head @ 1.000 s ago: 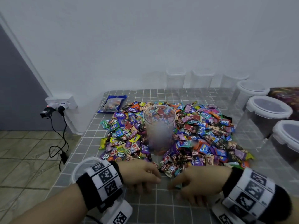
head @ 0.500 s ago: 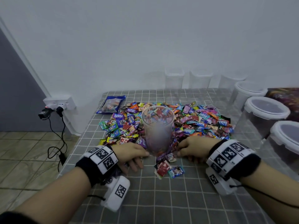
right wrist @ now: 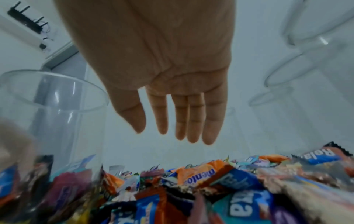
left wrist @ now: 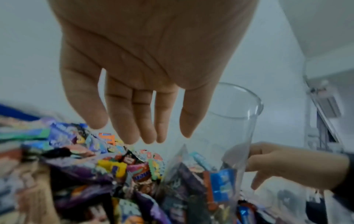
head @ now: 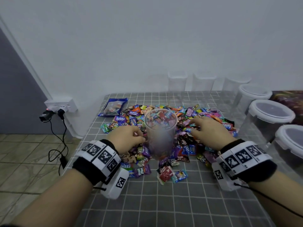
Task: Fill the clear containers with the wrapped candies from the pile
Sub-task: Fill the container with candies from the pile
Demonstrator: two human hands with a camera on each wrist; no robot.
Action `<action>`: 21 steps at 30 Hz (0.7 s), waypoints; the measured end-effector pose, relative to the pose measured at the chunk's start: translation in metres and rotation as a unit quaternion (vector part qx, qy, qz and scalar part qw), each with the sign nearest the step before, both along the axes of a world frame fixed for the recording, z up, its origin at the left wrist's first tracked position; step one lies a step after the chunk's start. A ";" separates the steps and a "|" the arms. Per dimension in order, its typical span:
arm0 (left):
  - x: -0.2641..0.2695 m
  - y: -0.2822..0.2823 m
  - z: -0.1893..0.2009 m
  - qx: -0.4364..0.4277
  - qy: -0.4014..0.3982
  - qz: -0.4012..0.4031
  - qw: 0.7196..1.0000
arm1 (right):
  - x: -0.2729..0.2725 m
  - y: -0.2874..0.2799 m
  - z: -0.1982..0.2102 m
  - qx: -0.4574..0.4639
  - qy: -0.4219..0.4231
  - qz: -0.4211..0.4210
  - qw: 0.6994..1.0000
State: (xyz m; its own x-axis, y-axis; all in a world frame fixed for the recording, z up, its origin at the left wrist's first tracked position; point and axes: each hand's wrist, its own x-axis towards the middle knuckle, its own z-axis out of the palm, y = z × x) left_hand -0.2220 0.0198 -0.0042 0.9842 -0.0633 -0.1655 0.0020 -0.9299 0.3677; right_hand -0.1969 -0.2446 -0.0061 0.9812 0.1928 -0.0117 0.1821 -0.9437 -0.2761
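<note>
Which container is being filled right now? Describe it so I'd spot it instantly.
Find the grey checked table, then the colourful candy pile on it. The tall clear cup stands upright in the middle of that pile, between both hands. Unlike the lidded containers at the right, it is open-topped and holds candies.

Brand names on the candy wrappers

A purple wrapper point(head: 120, 118) beyond the left hand point(head: 126, 139) fingers is showing "Relaxa"; a blue one point(head: 227, 125) just past the right hand point(head: 208, 133) fingertips is showing the same word upside down. Nearer the wrist, behind the left fingers, a purple wrapper point(head: 142, 171) is reading "Fruit Plus". In the right wrist view, an orange wrapper point(right wrist: 199, 174) below the fingertips is reading "mentos" inverted, and a blue-banded one point(right wrist: 321, 157) to their right is starting "Rela".
</note>
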 end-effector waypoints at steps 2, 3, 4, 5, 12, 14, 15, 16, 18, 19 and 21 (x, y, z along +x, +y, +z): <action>0.004 -0.002 -0.004 0.067 0.003 -0.003 0.998 | 0.001 0.004 -0.006 -0.045 0.030 0.003 0.999; 0.006 -0.002 -0.008 0.093 0.014 -0.006 0.996 | 0.001 0.006 -0.010 -0.062 0.042 0.007 0.997; 0.008 -0.003 -0.013 0.109 0.025 -0.006 0.994 | 0.001 0.009 -0.014 -0.078 0.050 0.011 0.996; 0.009 -0.004 -0.018 0.116 0.032 -0.006 0.993 | 0.001 0.011 -0.017 -0.091 0.055 0.014 0.994; 0.013 -0.012 -0.036 0.145 0.077 -0.005 0.986 | 0.005 0.021 -0.029 -0.128 0.074 0.023 0.989; 0.012 -0.014 -0.036 0.164 0.071 -0.015 0.984 | 0.006 0.022 -0.030 -0.132 0.077 0.026 0.988; 0.011 -0.014 -0.035 0.171 0.059 -0.019 0.983 | 0.006 0.022 -0.031 -0.135 0.077 0.026 0.988; 0.011 -0.015 -0.034 0.175 0.046 -0.021 0.983 | 0.006 0.022 -0.031 -0.138 0.076 0.028 0.987; 0.010 -0.015 -0.032 0.178 0.028 -0.019 0.983 | 0.007 0.022 -0.032 -0.143 0.069 0.032 0.987; 0.010 -0.016 -0.032 0.182 0.024 -0.018 0.983 | 0.007 0.022 -0.032 -0.144 0.065 0.035 0.987; 0.010 -0.017 -0.034 0.185 0.013 -0.021 0.982 | 0.006 0.023 -0.032 -0.146 0.059 0.037 0.987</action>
State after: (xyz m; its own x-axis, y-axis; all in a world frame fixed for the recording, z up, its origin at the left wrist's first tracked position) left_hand -0.2122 0.0030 -0.0378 0.9770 -0.0347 -0.2104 -0.0346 -0.9994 0.0041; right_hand -0.1908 -0.2220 -0.0377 0.9529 0.2357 -0.1907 0.2366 -0.9714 -0.0185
